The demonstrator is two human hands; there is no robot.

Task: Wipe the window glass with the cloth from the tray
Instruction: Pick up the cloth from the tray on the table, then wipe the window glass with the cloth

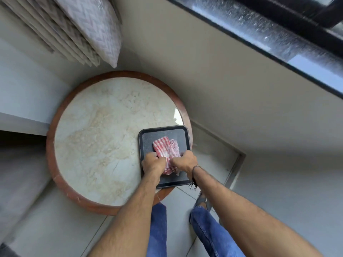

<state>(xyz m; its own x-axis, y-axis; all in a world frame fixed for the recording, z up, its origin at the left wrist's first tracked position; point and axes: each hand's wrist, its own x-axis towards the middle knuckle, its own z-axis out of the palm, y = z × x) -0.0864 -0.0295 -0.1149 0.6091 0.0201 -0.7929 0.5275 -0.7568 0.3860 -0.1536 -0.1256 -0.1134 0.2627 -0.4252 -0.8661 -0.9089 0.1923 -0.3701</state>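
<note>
A red-and-white checked cloth lies bunched in a dark square tray at the right edge of a round marble table. My left hand grips the cloth's near left part with closed fingers. My right hand grips its near right part, fingers closed too; a thin band circles that wrist. The window glass, dusty and speckled, runs along the upper right behind a dark sill.
A folded patterned curtain hangs at the upper left. A beige wall stands between table and window. My legs in blue jeans and a sandalled foot are on the tiled floor below the table's edge.
</note>
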